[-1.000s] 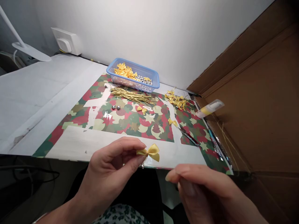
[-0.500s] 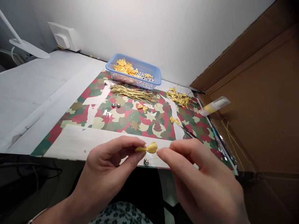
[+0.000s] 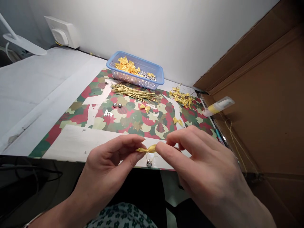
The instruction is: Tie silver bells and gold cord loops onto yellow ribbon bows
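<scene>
A small yellow ribbon bow (image 3: pixel 150 149) is stretched between my two hands above the table's front edge. My left hand (image 3: pixel 111 167) pinches its left loop between thumb and index finger. On the other side, the fingertips of my right hand (image 3: pixel 197 167) close on the right loop and hide its end. Below the bow hangs a small silver jingle bell (image 3: pixel 148 163) on a thin gold wire. Farther back on the patterned sheet lie a loose bow (image 3: pixel 145 108), another bow (image 3: pixel 177 121) and two silver bells (image 3: pixel 117 105).
At the wall stands a blue basket (image 3: pixel 135 57) holding yellow bows and silver bells. Gold twist wires (image 3: pixel 135 92) lie before it. A pile of bows on wires (image 3: pixel 182 97) sits to the right, near a clear glue bottle (image 3: pixel 218 107) and a cardboard wall (image 3: pixel 266 95).
My right hand has moved left onto the bow and now grips its right loop. The bow looks flatter and more stretched. My view has shifted slightly.
</scene>
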The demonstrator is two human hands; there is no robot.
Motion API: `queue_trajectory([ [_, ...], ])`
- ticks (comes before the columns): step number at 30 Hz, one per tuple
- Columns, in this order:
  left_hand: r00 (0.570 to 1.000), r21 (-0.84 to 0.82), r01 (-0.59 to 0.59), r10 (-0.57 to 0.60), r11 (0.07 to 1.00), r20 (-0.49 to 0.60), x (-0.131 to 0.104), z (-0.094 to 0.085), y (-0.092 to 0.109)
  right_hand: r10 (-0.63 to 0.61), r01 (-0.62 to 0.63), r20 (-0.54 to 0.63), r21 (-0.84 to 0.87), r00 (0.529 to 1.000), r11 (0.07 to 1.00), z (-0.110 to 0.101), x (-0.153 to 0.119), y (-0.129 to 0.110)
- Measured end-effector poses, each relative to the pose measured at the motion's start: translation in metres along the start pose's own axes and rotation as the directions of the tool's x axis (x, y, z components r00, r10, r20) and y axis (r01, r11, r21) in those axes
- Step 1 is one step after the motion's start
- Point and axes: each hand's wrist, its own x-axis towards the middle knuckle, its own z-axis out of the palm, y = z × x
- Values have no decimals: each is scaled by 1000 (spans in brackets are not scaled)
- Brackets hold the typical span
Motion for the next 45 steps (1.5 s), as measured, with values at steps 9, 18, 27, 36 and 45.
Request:
queue_trajectory([
  [9, 1000, -6, -1, 1, 1000, 0, -2, -1, 2, -5, 6, 44, -30, 999, 1000, 1, 0, -3],
  [18, 999, 39, -31, 31, 999, -7, -1, -1, 1, -14, 16, 59, -29, 998, 999, -2, -2, -1],
  [27, 999, 77, -43, 43, 996, 1, -1, -1, 1, -29, 30, 46, -26, 999, 999, 1, -1, -1],
  [36, 999, 66, -39, 39, 997, 1, -1, 0, 0, -28, 29, 60, -18, 998, 999, 0, -2, -1],
  [45, 999, 75, 41, -42, 996, 16, -2, -2, 4, -25, 26, 62, -15, 998, 1000, 0, -2, 0],
])
